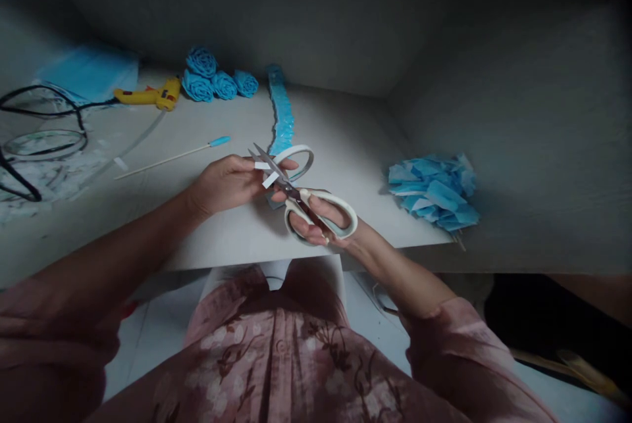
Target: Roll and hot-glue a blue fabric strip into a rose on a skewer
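Observation:
My right hand (320, 219) grips a pair of scissors (296, 194) with white handles, thumb and fingers through the loops. Their blades point up and left, slightly parted, close to the fingertips of my left hand (230, 183). That hand is closed, pinching a white tape strip (261, 165); a second short white piece (270, 179) lies across the blades. Just beyond the blades is a roll of white tape (310, 161), with left fingertips showing at its ring. A gathered blue strip (281, 110) stretches away behind the roll, its near end partly hidden by my hands.
Several blue rolled flowers (201, 86) sit at the back, beside a yellow glue gun (168, 94) and flat blue sheets (91, 74). A blue-tipped stick (170, 158) lies at left, near black cable (81, 120) and white scraps (44, 179). A blue ruffled bunch (434, 189) rests at right.

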Motion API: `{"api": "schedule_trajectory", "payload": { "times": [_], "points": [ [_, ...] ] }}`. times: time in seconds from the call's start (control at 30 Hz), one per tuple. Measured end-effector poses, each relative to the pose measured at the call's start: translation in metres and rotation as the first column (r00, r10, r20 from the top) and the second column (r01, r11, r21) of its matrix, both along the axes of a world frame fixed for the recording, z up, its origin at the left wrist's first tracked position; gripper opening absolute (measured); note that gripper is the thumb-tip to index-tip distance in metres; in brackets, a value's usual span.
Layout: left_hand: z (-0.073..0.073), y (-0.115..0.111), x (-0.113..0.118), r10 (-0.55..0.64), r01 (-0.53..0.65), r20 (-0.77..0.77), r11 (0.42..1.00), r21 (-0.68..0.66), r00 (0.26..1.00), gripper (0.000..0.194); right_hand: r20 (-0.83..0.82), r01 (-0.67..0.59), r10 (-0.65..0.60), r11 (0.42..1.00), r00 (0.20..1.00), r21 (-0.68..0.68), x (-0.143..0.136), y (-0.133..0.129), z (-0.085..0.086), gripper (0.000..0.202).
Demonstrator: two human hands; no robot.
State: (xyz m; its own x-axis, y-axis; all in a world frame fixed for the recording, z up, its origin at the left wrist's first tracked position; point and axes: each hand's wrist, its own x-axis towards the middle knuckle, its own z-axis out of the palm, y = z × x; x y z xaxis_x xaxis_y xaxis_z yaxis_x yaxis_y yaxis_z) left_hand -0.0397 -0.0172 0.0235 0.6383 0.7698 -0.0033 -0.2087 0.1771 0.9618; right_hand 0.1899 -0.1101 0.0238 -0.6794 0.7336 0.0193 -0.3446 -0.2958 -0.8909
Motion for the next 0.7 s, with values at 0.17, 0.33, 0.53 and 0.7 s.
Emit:
{"api": "schedule_trajectory", "payload": {
  "times": [0.17, 0.33, 0.53, 0.7],
  "points": [
    [0.006, 0.004, -0.001, -0.063, 0.082, 0.128, 0.986, -0.145, 0.990, 0.066, 0.026, 0.028, -0.027, 1.000, 0.999, -0.010, 0.006, -0.004, -0.005, 0.063],
    [0.013, 0.010, 0.001, -0.049, 0.049, -0.013, 0.999, -0.022, 0.999, 0.052, 0.049, 0.026, -0.025, 0.999, 0.998, -0.024, 0.014, -0.010, -0.004, 0.055],
    [0.031, 0.021, 0.011, -0.161, 0.236, -0.324, 0.950, 0.206, 0.932, 0.044, 0.318, -0.004, -0.022, 0.997, 0.948, 0.082, 0.026, -0.015, 0.008, 0.051],
    [0.046, 0.061, 0.050, 0.041, 0.102, -0.340, 0.914, 0.392, 0.940, 0.036, 0.426, -0.077, -0.047, 0.960, 0.903, 0.268, 0.029, -0.030, 0.000, 0.048]
  ]
}}
